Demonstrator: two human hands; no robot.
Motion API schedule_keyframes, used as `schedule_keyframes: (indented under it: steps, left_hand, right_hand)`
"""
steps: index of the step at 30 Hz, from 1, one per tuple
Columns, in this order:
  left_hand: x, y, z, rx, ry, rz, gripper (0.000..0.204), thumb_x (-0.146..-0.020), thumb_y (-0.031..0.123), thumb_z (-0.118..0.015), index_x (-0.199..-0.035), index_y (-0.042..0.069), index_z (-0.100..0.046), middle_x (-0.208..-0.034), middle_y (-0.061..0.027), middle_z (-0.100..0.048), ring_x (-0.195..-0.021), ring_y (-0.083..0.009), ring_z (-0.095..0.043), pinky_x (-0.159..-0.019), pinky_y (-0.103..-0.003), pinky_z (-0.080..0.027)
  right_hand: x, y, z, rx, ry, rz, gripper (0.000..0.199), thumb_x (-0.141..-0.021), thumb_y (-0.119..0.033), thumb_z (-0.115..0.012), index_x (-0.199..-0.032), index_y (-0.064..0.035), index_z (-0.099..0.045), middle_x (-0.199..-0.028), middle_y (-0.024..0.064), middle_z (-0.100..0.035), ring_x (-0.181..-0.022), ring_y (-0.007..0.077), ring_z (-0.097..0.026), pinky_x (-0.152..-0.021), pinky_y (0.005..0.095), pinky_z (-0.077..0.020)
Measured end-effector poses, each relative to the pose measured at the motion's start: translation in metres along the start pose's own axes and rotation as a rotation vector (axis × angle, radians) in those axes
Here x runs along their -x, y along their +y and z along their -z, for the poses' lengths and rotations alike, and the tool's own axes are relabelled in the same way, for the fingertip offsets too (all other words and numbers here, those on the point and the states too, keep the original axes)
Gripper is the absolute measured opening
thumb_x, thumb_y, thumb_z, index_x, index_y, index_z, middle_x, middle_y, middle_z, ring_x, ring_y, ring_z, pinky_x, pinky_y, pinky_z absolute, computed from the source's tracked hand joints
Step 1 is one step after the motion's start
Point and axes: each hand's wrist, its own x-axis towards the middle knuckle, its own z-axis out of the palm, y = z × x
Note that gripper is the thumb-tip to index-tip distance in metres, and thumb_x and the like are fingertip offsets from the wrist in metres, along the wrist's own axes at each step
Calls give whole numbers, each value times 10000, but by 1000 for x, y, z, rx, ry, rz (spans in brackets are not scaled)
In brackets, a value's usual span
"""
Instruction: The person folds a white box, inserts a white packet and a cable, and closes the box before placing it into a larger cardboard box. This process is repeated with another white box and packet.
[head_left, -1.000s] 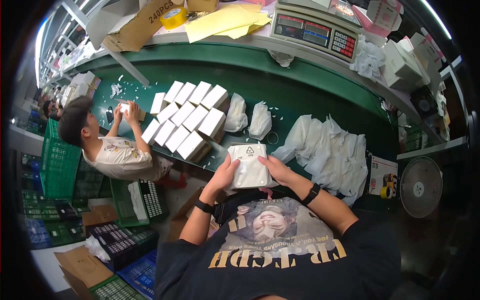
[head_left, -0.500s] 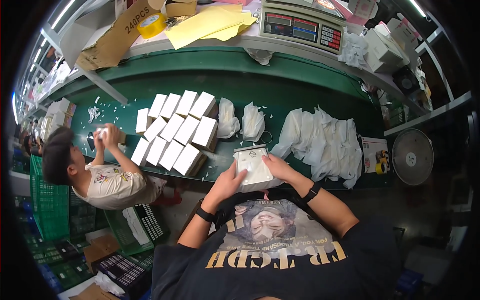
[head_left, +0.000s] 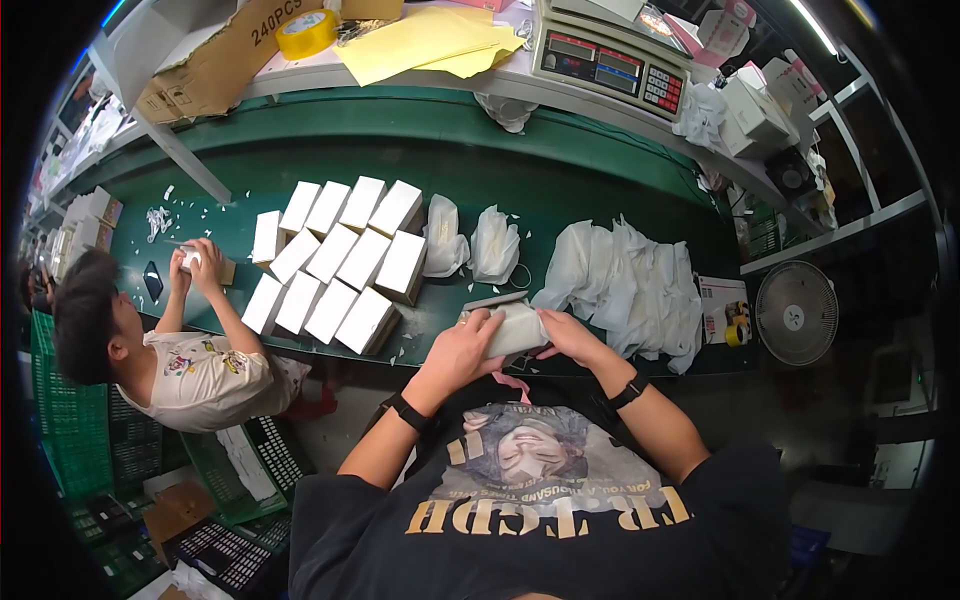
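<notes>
Just off the bench's near edge I hold a white box [head_left: 520, 332] between both hands, with a grey-white flap [head_left: 494, 301] standing out at its far end. My left hand [head_left: 466, 348] lies over its left side, fingers curled onto the top. Gripping the right side, my right hand [head_left: 568, 338] has some fingertips hidden under the box. Beyond it, two white plastic-wrapped bundles [head_left: 494, 246] stand on the green bench. A row of similar wrapped bundles [head_left: 635, 292] lies to the right. Several white boxes [head_left: 332, 254] stand in rows to the left.
A co-worker [head_left: 190, 370] at the left handles a small box. On the shelf above are a scale [head_left: 612, 66], yellow sheets [head_left: 430, 42] and yellow tape [head_left: 307, 36]. A fan [head_left: 797, 314] stands at the right. Green crates [head_left: 235, 470] sit low on the left.
The box has turned in my hands, so its marked face no longer shows. My left fingers have moved onto its top, and my right hand has shifted along its right side.
</notes>
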Motion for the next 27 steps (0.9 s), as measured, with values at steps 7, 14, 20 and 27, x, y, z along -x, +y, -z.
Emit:
schedule_keyframes:
  steps: [7, 14, 20, 27]
  left_hand:
    - [-11, -31, -37, -250, 225, -138, 519, -768, 232, -758, -1235, 70, -597, -1208, -125, -592, -1178, -315, -565, -963, -400, -499]
    - [7, -51, -61, -509, 52, -120, 334, -816, 206, -662, -1112, 52, -663, -1148, -117, -607, -1250, -299, -512, -1034, -449, -433]
    - [12, -37, -61, -538, 135, -146, 306, -833, 180, -584, -1077, 14, -667, -1078, -128, -613, -1266, -336, -489, -1071, -506, -388]
    - [14, -23, -66, -662, 85, -71, 419, -826, 206, -614, -1174, -27, -630, -1215, -179, -604, -1349, -363, -425, -1100, -536, -356]
  right_hand:
    - [-9, 34, 4, 499, 124, 355, 382, -1017, -266, -538, -1263, 21, -596, -985, 129, -701, -826, 213, -706, -722, 300, -559]
    - [-3, 36, -18, 921, 245, 677, 434, -914, -211, -606, -1278, 25, -586, -907, 211, -698, -813, 334, -702, -720, 427, -565]
    - [-9, 44, -26, 1225, 173, 430, 535, -849, -203, -613, -1308, 62, -542, -832, 243, -693, -779, 403, -691, -708, 509, -554]
    - [-21, 52, -27, 1249, 180, 438, 599, -831, -187, -593, -1378, 34, -489, -764, 237, -684, -744, 404, -689, -707, 508, -558]
